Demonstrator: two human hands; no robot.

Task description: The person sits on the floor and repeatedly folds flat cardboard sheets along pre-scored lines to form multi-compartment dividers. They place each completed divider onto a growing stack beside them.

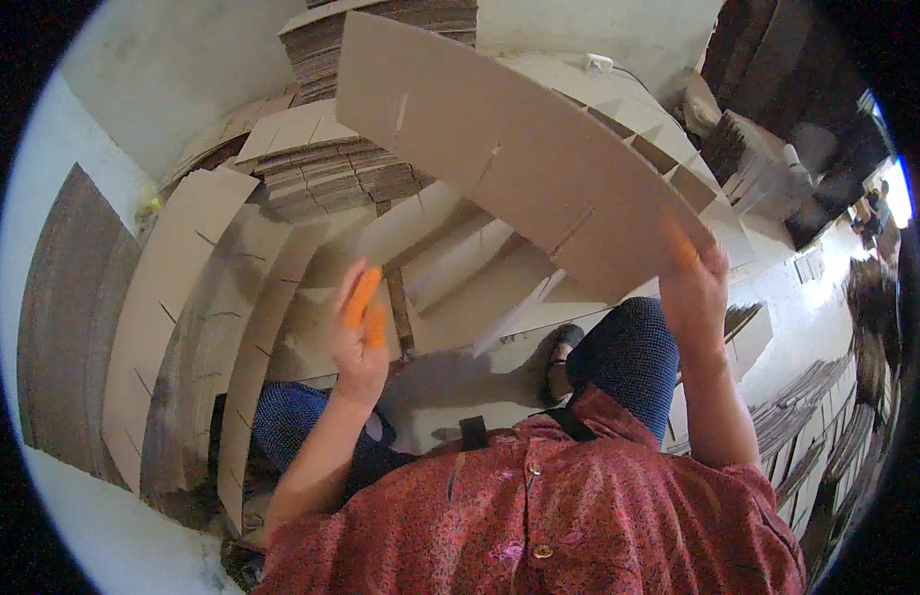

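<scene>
My right hand (pixel 696 288) grips the right end of a long brown cardboard strip (pixel 500 149) with short slots cut along it. The strip is held up at a slant, its far end rising toward the upper left. My left hand (pixel 361 337) is raised in front of my left knee, fingers loosely apart, with nothing seen in it. Orange covers are on fingers of both hands. Below the strip, partly hidden by it, several cardboard pieces (pixel 445 223) stand on edge on a low surface. A slotted strip (pixel 267 357) leans beside my left arm.
Stacks of slotted cardboard (pixel 326 174) lie at the back left, with another tall stack (pixel 68 327) at the far left. More cardboard bundles (pixel 812 407) lie on the floor at right. Crossed cardboard dividers (pixel 668 159) sit beyond the raised strip. A white socket (pixel 599 63) with a cable is behind.
</scene>
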